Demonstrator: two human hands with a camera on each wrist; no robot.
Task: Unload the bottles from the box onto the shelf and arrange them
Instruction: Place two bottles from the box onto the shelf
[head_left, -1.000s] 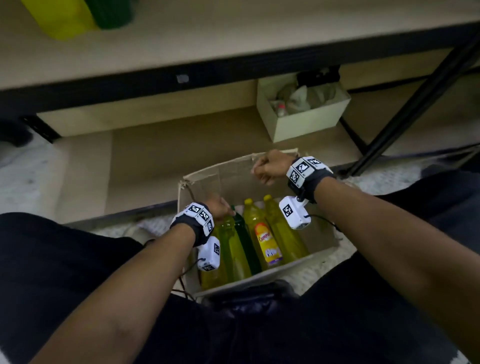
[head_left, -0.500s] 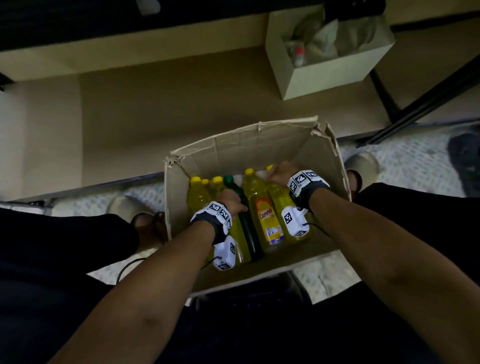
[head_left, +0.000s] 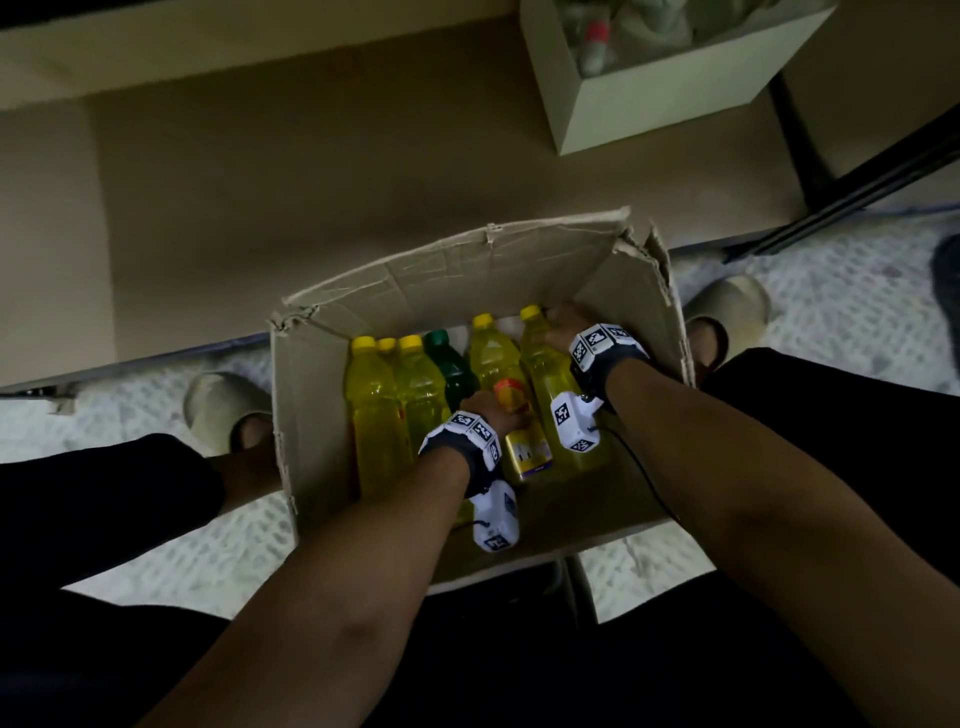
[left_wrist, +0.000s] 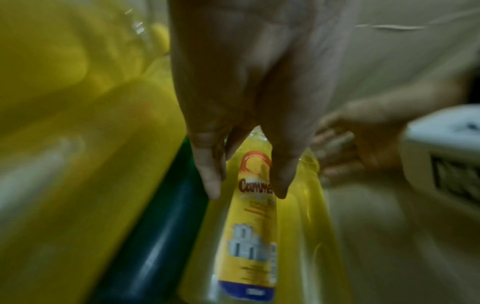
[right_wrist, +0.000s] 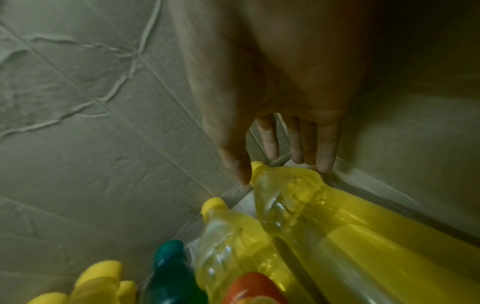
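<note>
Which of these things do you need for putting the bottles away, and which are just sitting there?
Needed:
cardboard box
yellow bottles
green bottle
labelled bottle
shelf board

Just there:
small box
slippers

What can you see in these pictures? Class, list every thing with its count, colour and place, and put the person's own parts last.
Cardboard box: one, brown, open, on the floor between the feet.
Yellow bottles: at least five, yellow caps, lying in the box; one, the labelled bottle, bears a yellow and orange label.
Green bottle: one, green cap, among the yellow ones.
Small box: one, pale, on the low shelf, holding crumpled contents.
Low shelf: one, tan, behind the box.
Slippers: two, beige, beside the box.
Wrist cameras: two, white.
Left hand: over the labelled bottle; fingers extended.
Right hand: at the rightmost bottle's neck, thumb by its cap, fingers extended.
</note>
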